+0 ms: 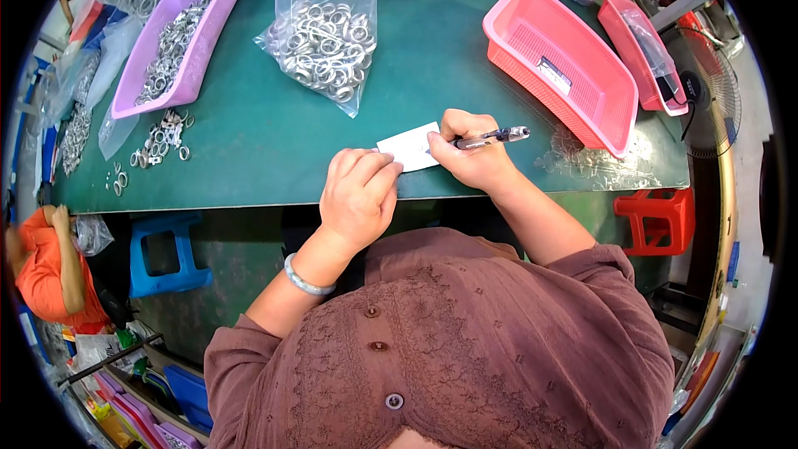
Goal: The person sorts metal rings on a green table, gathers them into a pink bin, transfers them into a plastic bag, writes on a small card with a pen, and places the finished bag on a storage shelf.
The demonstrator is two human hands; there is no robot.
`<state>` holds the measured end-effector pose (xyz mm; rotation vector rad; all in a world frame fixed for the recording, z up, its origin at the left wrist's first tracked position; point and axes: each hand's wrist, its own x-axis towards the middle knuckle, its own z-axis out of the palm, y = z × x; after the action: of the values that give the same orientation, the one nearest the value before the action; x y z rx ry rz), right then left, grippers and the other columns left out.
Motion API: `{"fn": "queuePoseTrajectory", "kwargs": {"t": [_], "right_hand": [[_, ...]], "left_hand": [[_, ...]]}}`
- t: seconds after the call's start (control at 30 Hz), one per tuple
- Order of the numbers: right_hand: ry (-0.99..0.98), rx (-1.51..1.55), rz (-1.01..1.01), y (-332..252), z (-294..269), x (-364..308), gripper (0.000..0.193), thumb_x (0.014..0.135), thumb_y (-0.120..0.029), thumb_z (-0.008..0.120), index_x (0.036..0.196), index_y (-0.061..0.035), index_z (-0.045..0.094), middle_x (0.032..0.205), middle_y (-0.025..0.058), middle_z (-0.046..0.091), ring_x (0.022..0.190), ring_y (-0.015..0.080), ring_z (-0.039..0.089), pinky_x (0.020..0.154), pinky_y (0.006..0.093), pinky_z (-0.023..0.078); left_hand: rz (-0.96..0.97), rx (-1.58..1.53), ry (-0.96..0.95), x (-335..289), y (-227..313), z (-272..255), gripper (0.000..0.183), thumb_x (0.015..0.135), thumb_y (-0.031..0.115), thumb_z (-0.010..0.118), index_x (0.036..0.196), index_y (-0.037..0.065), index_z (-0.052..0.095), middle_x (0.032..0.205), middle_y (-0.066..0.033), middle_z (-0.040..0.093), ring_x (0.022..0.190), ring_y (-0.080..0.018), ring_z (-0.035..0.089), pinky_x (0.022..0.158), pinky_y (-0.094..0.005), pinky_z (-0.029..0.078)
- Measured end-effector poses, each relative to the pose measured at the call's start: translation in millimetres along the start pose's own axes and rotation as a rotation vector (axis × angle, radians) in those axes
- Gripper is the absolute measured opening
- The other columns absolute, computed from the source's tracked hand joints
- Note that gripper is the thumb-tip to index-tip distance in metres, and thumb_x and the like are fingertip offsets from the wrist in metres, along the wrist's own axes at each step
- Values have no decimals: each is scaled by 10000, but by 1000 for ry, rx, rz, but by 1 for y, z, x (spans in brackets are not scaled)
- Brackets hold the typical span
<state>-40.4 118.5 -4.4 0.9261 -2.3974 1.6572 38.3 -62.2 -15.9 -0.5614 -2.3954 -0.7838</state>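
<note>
A small white paper slip (409, 147) lies on the green tabletop near its front edge. My right hand (478, 158) is closed around a dark pen with a clear end (495, 138), and its thumb and finger reach the slip's right side. The pen's writing tip is hidden by my fingers. At the slip's lower left edge, my left hand (359, 195) is closed, with curled fingers pressing on the paper. Beyond the slip sits a clear plastic bag (324, 50) full of silvery metal rings.
On the left, a purple basket (223, 0) holds metal parts, with loose rings (162, 140) beside it. A pink basket (573, 75) stands at right. Below the table are a blue stool (170, 270) and a red stool (665, 224). Someone in orange (50, 274) is at far left.
</note>
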Motion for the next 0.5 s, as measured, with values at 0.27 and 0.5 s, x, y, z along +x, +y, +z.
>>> {"fn": "queuePoseTrajectory", "kwargs": {"t": [0.27,0.5], "right_hand": [[18,-16,17,-3,0,-1,284,747,-50,620,595,-23,382,533,70,455,460,121,395,435,298,328],[58,-4,77,1,-6,-1,283,768,-78,640,605,-34,412,532,38,424,485,91,369,439,285,309]], "left_hand": [[4,5,5,0,0,0,211,664,-20,632,863,50,633,893,-72,610,833,-272,572,777,-384,447],[4,4,5,0,0,0,205,666,-24,629,858,48,635,887,-72,611,833,-274,572,773,-380,448]]}}
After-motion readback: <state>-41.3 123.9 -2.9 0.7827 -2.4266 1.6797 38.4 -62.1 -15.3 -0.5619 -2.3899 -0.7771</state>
